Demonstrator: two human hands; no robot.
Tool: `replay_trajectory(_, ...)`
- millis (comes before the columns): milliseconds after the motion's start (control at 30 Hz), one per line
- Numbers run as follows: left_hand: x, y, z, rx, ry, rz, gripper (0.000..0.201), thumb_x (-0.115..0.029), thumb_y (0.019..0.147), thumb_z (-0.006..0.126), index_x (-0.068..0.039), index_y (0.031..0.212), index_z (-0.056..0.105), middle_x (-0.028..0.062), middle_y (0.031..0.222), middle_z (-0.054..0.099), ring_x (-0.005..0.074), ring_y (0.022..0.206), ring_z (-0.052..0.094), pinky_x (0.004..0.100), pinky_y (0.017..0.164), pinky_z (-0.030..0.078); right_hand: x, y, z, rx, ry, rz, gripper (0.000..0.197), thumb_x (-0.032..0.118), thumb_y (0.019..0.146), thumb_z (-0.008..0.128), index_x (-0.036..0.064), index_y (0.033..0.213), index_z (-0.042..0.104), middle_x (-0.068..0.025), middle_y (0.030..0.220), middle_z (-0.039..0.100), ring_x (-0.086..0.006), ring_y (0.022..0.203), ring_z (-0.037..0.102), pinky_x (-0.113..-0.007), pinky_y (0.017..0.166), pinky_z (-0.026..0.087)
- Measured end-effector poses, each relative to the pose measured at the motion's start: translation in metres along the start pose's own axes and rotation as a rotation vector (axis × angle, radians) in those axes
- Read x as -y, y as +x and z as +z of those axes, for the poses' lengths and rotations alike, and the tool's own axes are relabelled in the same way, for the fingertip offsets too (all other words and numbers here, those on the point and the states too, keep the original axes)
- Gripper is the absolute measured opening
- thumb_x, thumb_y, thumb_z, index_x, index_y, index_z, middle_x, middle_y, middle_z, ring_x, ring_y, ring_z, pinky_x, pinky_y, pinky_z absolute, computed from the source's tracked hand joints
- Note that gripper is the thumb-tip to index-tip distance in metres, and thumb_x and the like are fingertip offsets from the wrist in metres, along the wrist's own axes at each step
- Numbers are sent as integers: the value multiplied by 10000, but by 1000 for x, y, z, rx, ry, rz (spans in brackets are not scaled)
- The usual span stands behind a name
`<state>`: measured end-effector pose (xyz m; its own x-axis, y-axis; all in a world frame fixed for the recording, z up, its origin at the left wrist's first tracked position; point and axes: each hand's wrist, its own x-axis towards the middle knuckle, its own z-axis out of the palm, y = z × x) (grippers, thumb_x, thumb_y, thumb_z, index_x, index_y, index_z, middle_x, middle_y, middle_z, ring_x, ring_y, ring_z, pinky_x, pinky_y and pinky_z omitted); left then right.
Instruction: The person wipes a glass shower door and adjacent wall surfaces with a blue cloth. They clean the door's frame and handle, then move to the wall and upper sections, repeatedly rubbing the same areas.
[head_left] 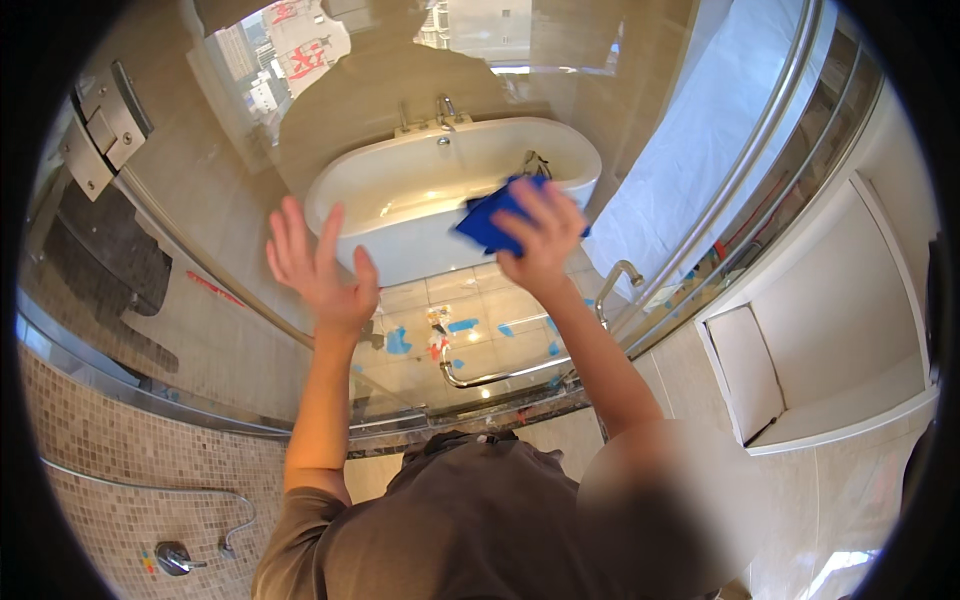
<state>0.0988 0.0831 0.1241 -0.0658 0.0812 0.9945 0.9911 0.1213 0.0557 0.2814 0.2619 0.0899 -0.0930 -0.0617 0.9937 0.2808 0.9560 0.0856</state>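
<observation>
My right hand (545,235) is raised in front of a glass shower panel (400,300) and grips a folded blue cloth (490,222), its fingers slightly blurred. To its left, my left hand (322,265) is held up with fingers spread and nothing in it. Whether that palm touches the glass, I cannot tell. Through the panel a white oval bathtub (370,245) shows behind both hands, with a chrome tap (446,108) at its far side. A bent metal door handle (500,380) crosses below my right hand.
A metal hinge (105,135) holds the glass at the upper left. On the right is a white wall niche (850,310). A shower valve (175,558) and hose sit on mosaic tile at lower left. Blue scraps (398,340) lie on the floor beyond the glass.
</observation>
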Motion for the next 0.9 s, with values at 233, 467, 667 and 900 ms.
replay_trajectory(233,-65,37,44,237,44,262,498,-225,756,579,-259,1248,643,89,1425,493,237,1335,419,426,1110,173,-82,63,-56,233,-35,-239,295,167,698,661,199,988,619,-18,1286,587,-272,1221,475,-417,968,353)
replay_trajectory(467,-68,30,59,169,184,247,490,-268,759,570,-324,1240,647,38,1407,519,223,1306,450,432,1109,184,-64,27,-26,-271,-45,106,383,118,600,596,146,981,625,-119,1257,577,-332,1189,482,-446,988,320)
replay_trajectory(667,-65,29,57,176,212,234,469,-276,784,558,-311,1243,648,50,1408,516,245,1308,449,439,1118,169,-93,26,-46,302,-5,-279,431,343,553,739,266,962,629,69,1231,611,-227,1181,501,-419,959,367)
replay_trajectory(900,-68,27,61,152,224,195,487,-261,764,540,-338,1232,649,22,1387,540,216,1310,450,426,1132,157,-103,58,-45,-368,-128,278,414,75,689,550,47,1101,565,-185,1286,516,-349,1127,429,-441,977,287)
